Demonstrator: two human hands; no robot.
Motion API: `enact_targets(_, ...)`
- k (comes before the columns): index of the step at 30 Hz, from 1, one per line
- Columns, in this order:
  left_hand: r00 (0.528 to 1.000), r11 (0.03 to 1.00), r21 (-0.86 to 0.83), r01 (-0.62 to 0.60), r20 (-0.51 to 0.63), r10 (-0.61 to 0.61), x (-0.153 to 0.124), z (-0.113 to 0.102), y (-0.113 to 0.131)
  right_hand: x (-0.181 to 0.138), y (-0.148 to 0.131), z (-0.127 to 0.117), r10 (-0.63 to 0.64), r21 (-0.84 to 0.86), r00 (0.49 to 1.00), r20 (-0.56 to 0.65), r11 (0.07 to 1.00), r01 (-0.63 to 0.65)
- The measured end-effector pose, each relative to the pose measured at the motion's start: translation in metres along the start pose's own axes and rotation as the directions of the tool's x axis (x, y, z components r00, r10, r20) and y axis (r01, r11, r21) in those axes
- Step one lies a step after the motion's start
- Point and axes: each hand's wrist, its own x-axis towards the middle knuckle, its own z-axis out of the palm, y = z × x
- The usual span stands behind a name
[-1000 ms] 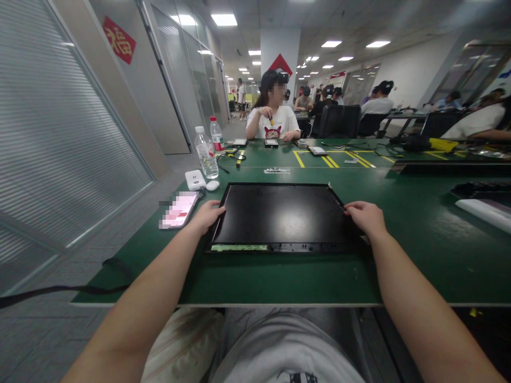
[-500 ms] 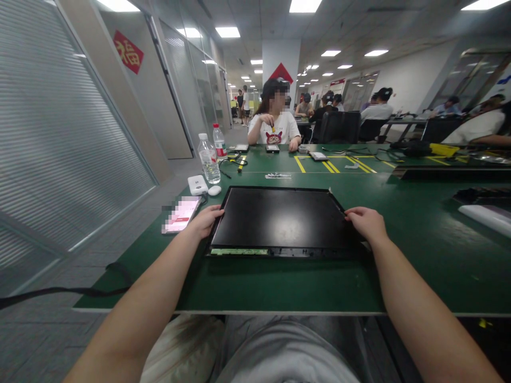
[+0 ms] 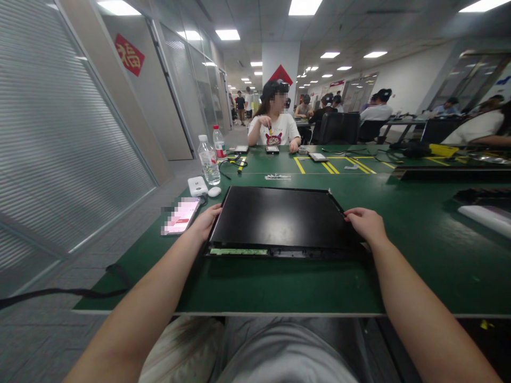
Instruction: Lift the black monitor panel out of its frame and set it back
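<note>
A black LCD screen panel [image 3: 279, 218] lies face up in front of me, set in a dark frame, with a green circuit strip [image 3: 239, 251] along its near edge. At the panel's left edge is my left hand [image 3: 208, 219], closed on the side, its fingertips partly hidden behind the edge. My right hand [image 3: 365, 222] pinches the right side of the frame between thumb and fingers. The panel's left near corner looks slightly raised above the frame beneath it.
On the green table [image 3: 279, 290], a phone [image 3: 181, 215], a white charger-like box [image 3: 197, 186], a computer mouse [image 3: 214, 192] and two bottles [image 3: 209, 162] stand to the left. Small metal pieces [image 3: 278, 176] lie beyond the panel. A person [image 3: 274, 119] sits opposite; dark bars [image 3: 451, 173] lie right.
The panel's left side has lifted slightly from its frame, and my left fingers have slid further behind that edge. My right hand has barely moved.
</note>
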Motion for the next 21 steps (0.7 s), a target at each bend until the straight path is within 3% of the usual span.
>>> enact_targets(3, 0.999, 0.998, 0.047, -0.05, 0.0, 0.05, 0.0001, -0.0014, -0.0014, 0.0003, 0.0002, 0.0003, -0.005, 0.003, 1.0, -0.001, 1.0, 0.005)
enact_targets(12, 0.991, 0.998, 0.053, -0.023, 0.136, 0.015, -0.0042, -0.0037, 0.0024, -0.0037, -0.0076, -0.0044, 0.037, -0.02, 0.999, 0.029, 0.999, -0.036)
enact_targets(21, 0.992, 0.99, 0.106, -0.092, 0.094, 0.082, -0.0081, 0.0016, 0.0025, -0.0024, -0.0043, -0.0014, 0.011, -0.017, 1.0, 0.002, 1.0, -0.011)
